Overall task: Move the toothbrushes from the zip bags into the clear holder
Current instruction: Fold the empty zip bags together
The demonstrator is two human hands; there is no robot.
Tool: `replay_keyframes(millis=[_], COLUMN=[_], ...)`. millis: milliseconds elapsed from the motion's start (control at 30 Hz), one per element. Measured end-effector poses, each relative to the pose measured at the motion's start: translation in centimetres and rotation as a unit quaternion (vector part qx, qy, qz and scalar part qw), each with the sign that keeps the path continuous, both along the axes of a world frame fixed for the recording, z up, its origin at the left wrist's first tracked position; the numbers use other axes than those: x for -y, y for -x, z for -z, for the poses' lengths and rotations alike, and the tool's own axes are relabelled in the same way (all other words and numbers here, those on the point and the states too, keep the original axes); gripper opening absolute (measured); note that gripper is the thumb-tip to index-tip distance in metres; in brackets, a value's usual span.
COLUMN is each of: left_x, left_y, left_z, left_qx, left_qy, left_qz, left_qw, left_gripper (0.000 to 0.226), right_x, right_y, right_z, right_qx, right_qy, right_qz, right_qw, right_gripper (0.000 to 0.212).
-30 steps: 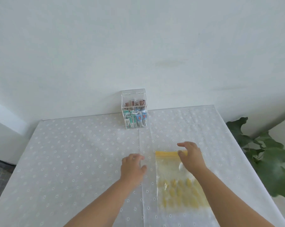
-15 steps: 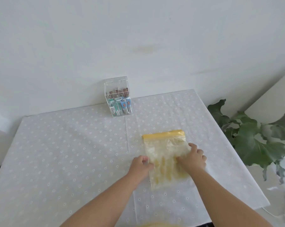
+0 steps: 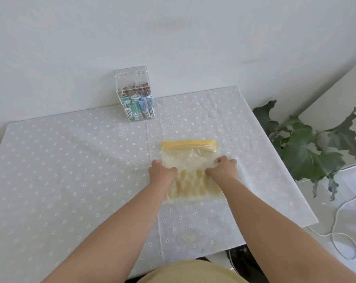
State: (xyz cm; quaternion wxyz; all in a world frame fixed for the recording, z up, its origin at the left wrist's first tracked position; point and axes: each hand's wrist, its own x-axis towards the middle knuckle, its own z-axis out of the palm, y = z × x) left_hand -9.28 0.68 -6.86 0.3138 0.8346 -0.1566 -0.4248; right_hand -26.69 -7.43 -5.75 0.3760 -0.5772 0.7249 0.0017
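Now both hands have closed onto the zip bag [image 3: 188, 160], which a second ago only the right hand [image 3: 224, 168] touched: the left hand [image 3: 161, 173] pinches its 9 o'clock edge, the right its 3 o'clock edge. It lies flat on the tabletop [image 3: 71, 170], seal seemingly shut, so opening probably comes next. The clear holder [image 3: 135, 94] waits well apart at 11 o'clock.

Both bare forearms reach forward, the left hand [image 3: 161, 174] and right hand [image 3: 224, 169] fisted, knuckles up, fingers curled under.
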Motion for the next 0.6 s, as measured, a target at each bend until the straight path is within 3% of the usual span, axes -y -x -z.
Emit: replay_keyframes(millis=[67,133,200,300,367,467,600], left_x=[0.4,0.7,0.8,0.1,-0.8,-2.0,-1.8], left_y=[-0.8,-1.3,-1.9,-3.4,-4.6,-5.7,-5.9], left_z=[0.2,0.3,0.0,-0.5,-1.4,-2.9,-4.0], left_qx=[-0.039,-0.066,-0.079,-0.165,-0.283,-0.365,-0.350], left_qy=[-0.009,-0.002,0.000,0.008,0.040,0.059,0.102], left_qz=[-0.016,-0.028,-0.013,0.025,0.042,0.089,0.036], left_qw=[0.999,0.997,0.997,0.986,0.957,0.925,0.931], left_gripper=[0.066,0.050,0.042,0.064,0.056,0.040,0.021], right_x=[0.1,0.3,0.7,0.8,0.6,0.2,-0.6], right_y=[-0.3,-0.5,-0.3,1.0,2.3,4.5,5.8], right_z=[-0.1,-0.5,-0.6,-0.7,-0.8,-1.0,-2.0], right_qx=[0.043,0.102,0.178,0.347,0.426,0.464,0.495], right_qy=[0.009,-0.013,-0.076,-0.195,-0.242,-0.266,-0.253], right_qz=[0.027,0.085,0.122,0.163,0.169,0.135,0.113], right_qw=[0.999,0.991,0.973,0.903,0.855,0.834,0.823], right_gripper=[0.064,0.070,0.059,0.037,0.031,0.023,0.021])
